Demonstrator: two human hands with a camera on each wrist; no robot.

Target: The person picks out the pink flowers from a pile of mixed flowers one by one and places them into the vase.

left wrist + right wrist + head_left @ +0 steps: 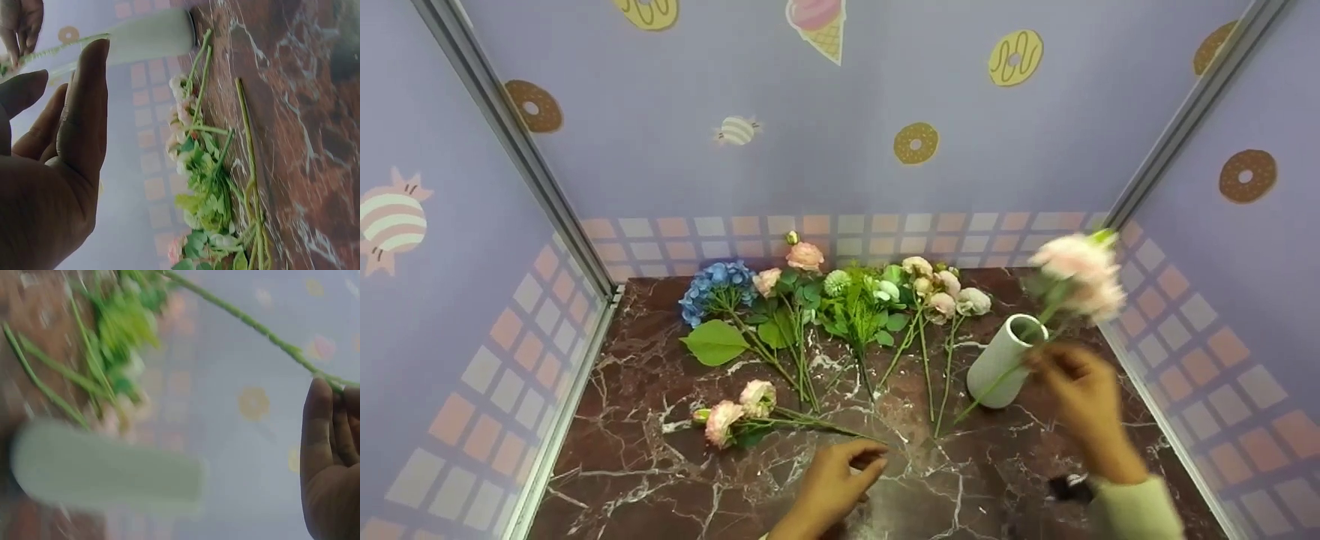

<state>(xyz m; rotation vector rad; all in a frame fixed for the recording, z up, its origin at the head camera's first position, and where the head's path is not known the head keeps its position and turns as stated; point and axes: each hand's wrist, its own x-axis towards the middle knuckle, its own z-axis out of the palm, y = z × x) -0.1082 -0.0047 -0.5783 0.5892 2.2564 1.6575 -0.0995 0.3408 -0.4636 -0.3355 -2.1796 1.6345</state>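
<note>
One long-stemmed flower with ruffled pale pink blooms (1080,274) is pinched partway down its green stem between the thumb and fingers of the right hand (1080,394), blooms up, above the brown marbled tabletop (660,487). Its lower stem slants across the front of the white cylindrical vase (994,371), outside the mouth; whether it touches the wall, I cannot tell. The left hand (836,476) holds nothing, thumb and fingers loosely parted, near the stem end of a two-bloomed pink-and-cream spray (721,424) lying on the tabletop. Behind, a row runs from a blue hydrangea (716,289) past a feathery green sprig (855,304) to a small whitish round bloom (973,301).

The narrow, upright vase looks easy to tip: a sideways knock from the slanting stem could topple it. The pinch takes in little of the stem, so top-heavy blooms might twist it round in the fingers.
</note>
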